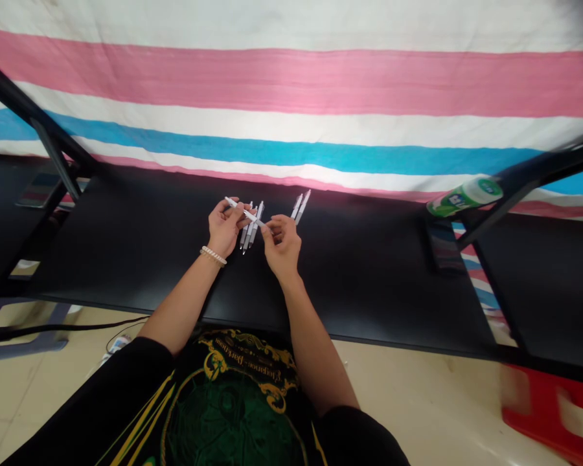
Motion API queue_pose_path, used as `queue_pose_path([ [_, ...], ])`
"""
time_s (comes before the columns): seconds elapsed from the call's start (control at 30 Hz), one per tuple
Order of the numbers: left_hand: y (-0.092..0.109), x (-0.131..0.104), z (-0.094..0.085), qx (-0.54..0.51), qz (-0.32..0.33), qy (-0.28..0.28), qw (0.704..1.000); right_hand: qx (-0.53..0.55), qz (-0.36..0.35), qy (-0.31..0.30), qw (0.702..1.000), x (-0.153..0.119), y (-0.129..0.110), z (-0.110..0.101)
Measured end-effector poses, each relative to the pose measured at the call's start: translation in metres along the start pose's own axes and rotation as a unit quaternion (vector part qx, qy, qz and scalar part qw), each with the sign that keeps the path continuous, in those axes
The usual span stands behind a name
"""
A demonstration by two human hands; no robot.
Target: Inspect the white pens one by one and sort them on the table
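Held pen: slim white barrel, smooth, looks plastic; I see it slanting btwn both hands, over the table's mid area, crossing in front of the pen cluster.
L hand: fingers curled, nearly closed, thumb pressing pen's upper-L part; beaded bracelet w/ pale round beads on wrist.
R hand: thumb & fingertips pinched on pen's lower-R end, little gap left; other fingers bent.
Pen cluster: several slim white pens w/ greyish lower parts & pointed tips, side by side just beside L fingertips; exact no. hard to tell.
Pen pair: 2 more, white, roughly parallel, just beyond R hand, lower ends hidden by it.
Table: black, flat, smooth, faint sheen.
Sheet: pink, white & blue stripes, slightly creased, fabric or plastic, can't tell.
Container: green/white cylinder, near R bracket, black bar.
Stool: red, glossy, looks plastic, blurred.
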State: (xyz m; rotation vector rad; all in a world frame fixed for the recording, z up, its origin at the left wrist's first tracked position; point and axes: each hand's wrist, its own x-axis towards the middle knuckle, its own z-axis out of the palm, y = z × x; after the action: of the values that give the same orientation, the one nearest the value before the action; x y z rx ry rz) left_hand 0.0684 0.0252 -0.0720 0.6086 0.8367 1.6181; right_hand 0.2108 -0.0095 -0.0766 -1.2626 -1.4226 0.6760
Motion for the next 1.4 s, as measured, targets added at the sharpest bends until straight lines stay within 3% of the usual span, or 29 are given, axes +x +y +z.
queue_pose_path([
  [0.17,0.0,0.0,0.0,0.008,0.001,-0.002,1.0,-0.005,0.012,-0.005,1.0,0.0,-0.001,-0.002],
  [0.33,0.001,0.0,-0.002,0.002,-0.007,-0.018,1.0,0.013,-0.002,-0.068,0.998,-0.001,0.0,-0.001],
  [0.53,0.014,0.004,-0.004,-0.119,-0.092,-0.041,0.988,0.038,0.02,-0.133,0.99,-0.005,-0.005,0.003],
  [0.63,0.026,0.005,-0.007,-0.173,-0.139,-0.018,0.975,0.04,0.008,-0.125,0.991,-0.005,-0.009,0.003],
  [0.77,0.039,0.004,-0.011,-0.169,-0.146,0.025,0.974,0.029,0.01,-0.104,0.994,-0.004,-0.01,0.001],
  [0.9,0.044,0.001,-0.011,-0.171,-0.16,0.0,0.972,0.016,0.019,-0.089,0.996,-0.002,-0.009,0.0],
  [1.4,0.044,0.001,-0.013,-0.229,-0.113,0.018,0.967,-0.001,0.016,-0.064,0.998,-0.001,-0.01,-0.002],
])
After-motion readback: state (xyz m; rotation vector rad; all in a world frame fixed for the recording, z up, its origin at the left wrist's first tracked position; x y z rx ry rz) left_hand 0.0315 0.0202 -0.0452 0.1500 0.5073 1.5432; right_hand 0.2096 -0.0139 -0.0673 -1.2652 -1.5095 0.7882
